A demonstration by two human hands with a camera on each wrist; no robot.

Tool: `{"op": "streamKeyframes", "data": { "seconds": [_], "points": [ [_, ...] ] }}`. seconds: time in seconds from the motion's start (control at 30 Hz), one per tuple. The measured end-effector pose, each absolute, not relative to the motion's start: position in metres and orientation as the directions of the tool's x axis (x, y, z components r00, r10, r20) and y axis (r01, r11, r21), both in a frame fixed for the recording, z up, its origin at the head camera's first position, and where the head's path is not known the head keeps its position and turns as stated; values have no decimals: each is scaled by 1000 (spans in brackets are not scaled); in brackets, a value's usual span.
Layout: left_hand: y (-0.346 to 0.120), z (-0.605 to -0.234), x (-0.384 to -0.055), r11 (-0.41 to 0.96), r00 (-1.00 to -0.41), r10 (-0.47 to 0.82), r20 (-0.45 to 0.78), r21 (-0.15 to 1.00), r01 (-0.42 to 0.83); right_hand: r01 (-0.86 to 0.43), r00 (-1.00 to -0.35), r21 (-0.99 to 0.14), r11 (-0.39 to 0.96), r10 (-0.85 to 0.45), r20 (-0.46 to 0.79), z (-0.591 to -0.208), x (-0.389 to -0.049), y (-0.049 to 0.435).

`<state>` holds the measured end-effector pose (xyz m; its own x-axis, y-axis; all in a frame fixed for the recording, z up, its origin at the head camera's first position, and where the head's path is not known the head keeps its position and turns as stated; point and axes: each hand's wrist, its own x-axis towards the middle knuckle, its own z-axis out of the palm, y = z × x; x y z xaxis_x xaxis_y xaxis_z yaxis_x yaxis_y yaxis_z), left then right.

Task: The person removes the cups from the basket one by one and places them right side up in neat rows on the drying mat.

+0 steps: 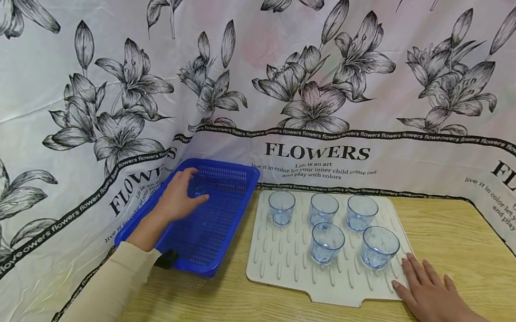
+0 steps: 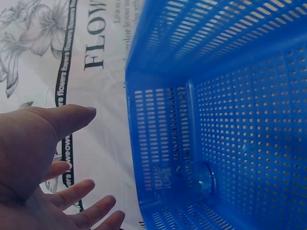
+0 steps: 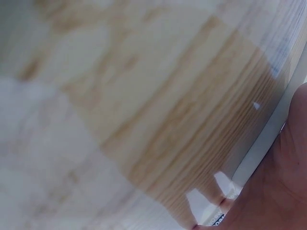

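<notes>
My left hand (image 1: 178, 197) hovers over the blue plastic basket (image 1: 245, 202), its fingers spread and loosely bent with nothing between them. In the left wrist view a clear blue glass (image 2: 205, 179) lies low inside the basket, near its end wall. Several similar tumblers stand upright on a white draining mat (image 1: 274, 272), including a front right glass (image 1: 379, 247) and a front middle glass (image 1: 326, 243). My right hand (image 1: 436, 295) rests flat, fingers extended, with its fingertips at the mat's right edge. The right wrist view shows mostly blurred wood-grain tabletop beside that hand (image 3: 283, 187).
Behind the mat stand a left glass (image 1: 281, 208), a middle glass (image 1: 323, 209) and a right glass (image 1: 361, 212). A floral curtain (image 1: 315, 159) borders the wooden table (image 1: 221, 316) at the back and left. The basket's perforated walls rise beside the mat.
</notes>
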<state>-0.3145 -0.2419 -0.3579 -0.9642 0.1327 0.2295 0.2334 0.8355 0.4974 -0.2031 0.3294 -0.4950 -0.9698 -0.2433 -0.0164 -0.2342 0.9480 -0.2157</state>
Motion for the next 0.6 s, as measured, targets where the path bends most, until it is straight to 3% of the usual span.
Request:
{"op": "streamKeyframes", "data": {
  "seconds": [0.6],
  "points": [
    [-256,-349,-339,796,-988,81,134,587,144,-210,-975,-250,945,-222,-21,-505,-197,327]
  ]
}}
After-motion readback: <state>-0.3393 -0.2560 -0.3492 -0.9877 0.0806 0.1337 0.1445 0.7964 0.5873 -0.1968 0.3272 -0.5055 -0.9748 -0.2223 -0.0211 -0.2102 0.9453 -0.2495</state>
